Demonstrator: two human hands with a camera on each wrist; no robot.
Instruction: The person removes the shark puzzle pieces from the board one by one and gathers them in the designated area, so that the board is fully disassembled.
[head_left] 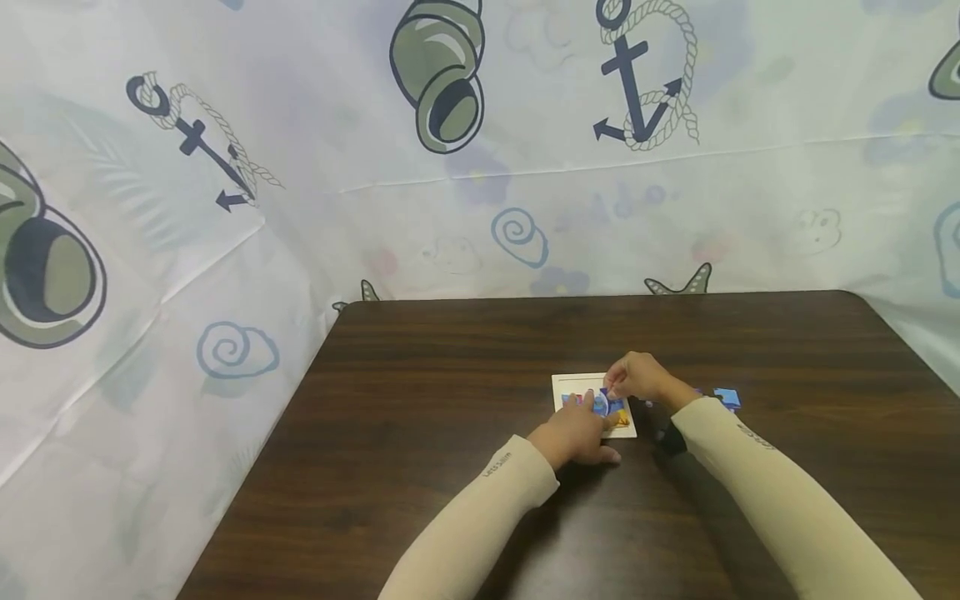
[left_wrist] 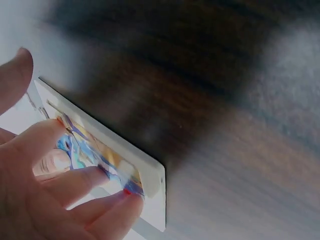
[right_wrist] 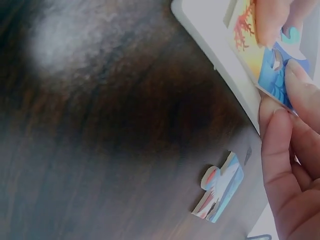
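Observation:
A small pale-framed jigsaw board (head_left: pixel 573 380) lies on the table with colourful sea-picture pieces inside it. My left hand (head_left: pixel 576 433) reaches over its near side; in the left wrist view its spread fingertips rest on the pieces, close to the pale rim (left_wrist: pixel 107 132). At the board's right edge, my right hand (head_left: pixel 637 377) pinches a blue puzzle piece (right_wrist: pixel 274 77) between thumb and fingers. That piece sits against a yellow piece with red coral (right_wrist: pixel 245 30), where a left fingertip presses. Part of the picture is hidden under both hands.
Loose blue puzzle pieces (head_left: pixel 727 398) lie right of the board, partly behind the right forearm. One loose piece (right_wrist: pixel 220 190) shows near the right hand. The dark wooden table (head_left: pixel 420 375) ends at a patterned cloth backdrop (head_left: pixel 337 242).

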